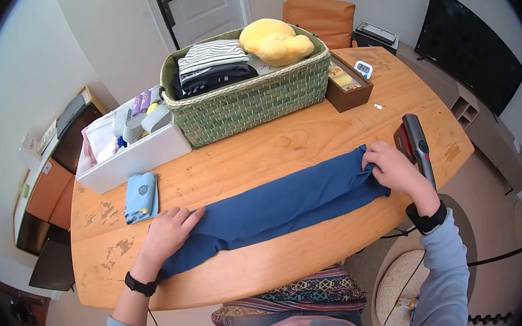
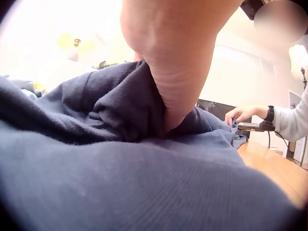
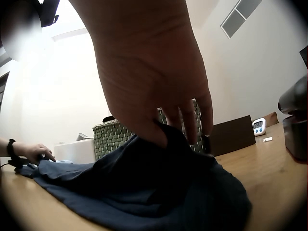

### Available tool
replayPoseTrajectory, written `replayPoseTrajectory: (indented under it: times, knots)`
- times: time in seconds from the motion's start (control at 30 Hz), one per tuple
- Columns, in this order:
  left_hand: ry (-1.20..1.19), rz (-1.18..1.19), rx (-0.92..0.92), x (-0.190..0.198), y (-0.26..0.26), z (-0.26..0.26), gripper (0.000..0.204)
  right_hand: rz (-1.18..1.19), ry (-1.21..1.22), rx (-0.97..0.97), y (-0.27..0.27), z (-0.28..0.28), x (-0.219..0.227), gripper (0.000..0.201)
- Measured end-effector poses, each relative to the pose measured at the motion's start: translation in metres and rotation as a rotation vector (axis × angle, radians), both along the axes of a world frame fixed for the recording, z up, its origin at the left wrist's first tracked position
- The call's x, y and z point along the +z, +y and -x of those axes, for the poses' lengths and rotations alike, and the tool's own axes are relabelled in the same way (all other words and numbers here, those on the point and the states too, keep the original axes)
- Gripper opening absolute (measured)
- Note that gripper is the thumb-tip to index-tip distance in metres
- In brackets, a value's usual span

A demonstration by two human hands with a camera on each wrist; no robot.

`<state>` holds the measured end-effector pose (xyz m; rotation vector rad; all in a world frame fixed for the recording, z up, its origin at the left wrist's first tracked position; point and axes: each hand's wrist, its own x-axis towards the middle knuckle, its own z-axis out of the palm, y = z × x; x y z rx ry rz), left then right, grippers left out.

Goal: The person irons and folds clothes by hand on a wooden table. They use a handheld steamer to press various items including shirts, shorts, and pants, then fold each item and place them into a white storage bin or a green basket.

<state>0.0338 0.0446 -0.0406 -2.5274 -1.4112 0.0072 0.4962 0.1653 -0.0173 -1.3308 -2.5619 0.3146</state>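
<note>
A dark blue cloth (image 1: 282,202) lies in a long folded strip across the table, with a lengthwise crease and rumpled ends. On its left end rests my left hand (image 1: 168,234), fingers relaxed; in the left wrist view that hand (image 2: 168,67) hides its own fingertips behind the cloth (image 2: 120,178). At the far right end, my right hand (image 1: 394,168) pinches the cloth's upper corner. The right wrist view has the cloth (image 3: 159,192) raised in a peak between thumb and fingers of the right hand (image 3: 154,82).
Behind the cloth stand a green woven basket (image 1: 254,103) with clothes and a yellow plush, a white box (image 1: 140,158) of items, and a brown box (image 1: 349,96) beside a small timer (image 1: 363,69). A light blue packet (image 1: 141,198) lies left; a black corded appliance (image 1: 417,142) is beside my right hand.
</note>
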Motion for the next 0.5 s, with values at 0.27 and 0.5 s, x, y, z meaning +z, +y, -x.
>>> replayPoseTrajectory:
  times: [0.27, 0.5]
  knots:
    - [-0.092, -0.016, 0.107, -0.004, 0.008, 0.002, 0.057, 0.06, -0.029, 0.02, -0.006, -0.017, -0.016, 0.019]
    - [-0.137, 0.002, 0.179, -0.011, 0.015, 0.01, 0.044, 0.176, -0.039, -0.078, -0.007, -0.008, -0.016, 0.021]
